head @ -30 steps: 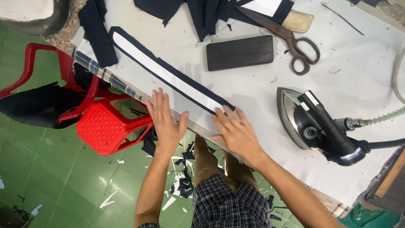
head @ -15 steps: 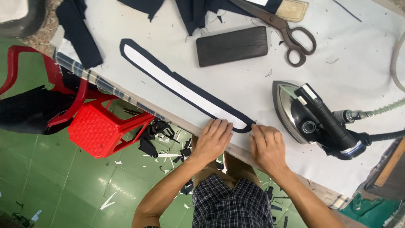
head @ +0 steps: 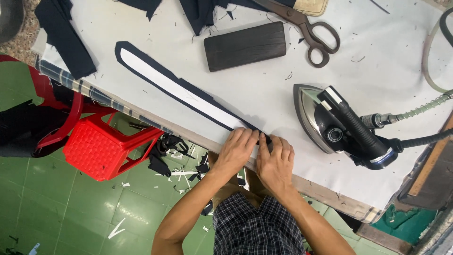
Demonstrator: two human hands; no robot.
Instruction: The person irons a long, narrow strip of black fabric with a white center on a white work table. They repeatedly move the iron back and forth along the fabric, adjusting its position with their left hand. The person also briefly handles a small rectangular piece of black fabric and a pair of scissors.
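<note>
Since half a second ago: both hands closed in together on the near end of the fabric strip (head: 184,92), right hand (head: 274,163) shifted left to sit touching the left hand (head: 236,151); strip end now covered by fingers. Left hand flat, fingers together, pressing on the strip's near end at the table (head: 264,94) edge. Right hand likewise flat, fingertips on the same end, pinching or folding the dark edge by the look of it; can't tell if anything is actually gripped. Strip: long dark piece with a white layer down its middle, lying flat on the white table cover. Long axis diagonal, from far left to near right, roughly along the table's front edge; rounded far tip points up-left toward the dark cloth scraps (head: 61,35), near tip under the hands. To do this step well, probably: keep fingertips just on the dark margin, turn it evenly over the white layer around the curved end, hold it flat, no puckers, no dragging the whole strip off line. Iron (head: 339,125) just right of the hands, resting on its side, hose trailing right; worth keeping wrists clear of its plate. Dark block (head: 245,46) and scissors (head: 306,28) farther back, well apart. Red stool (head: 101,148) below the table edge on the left.
</note>
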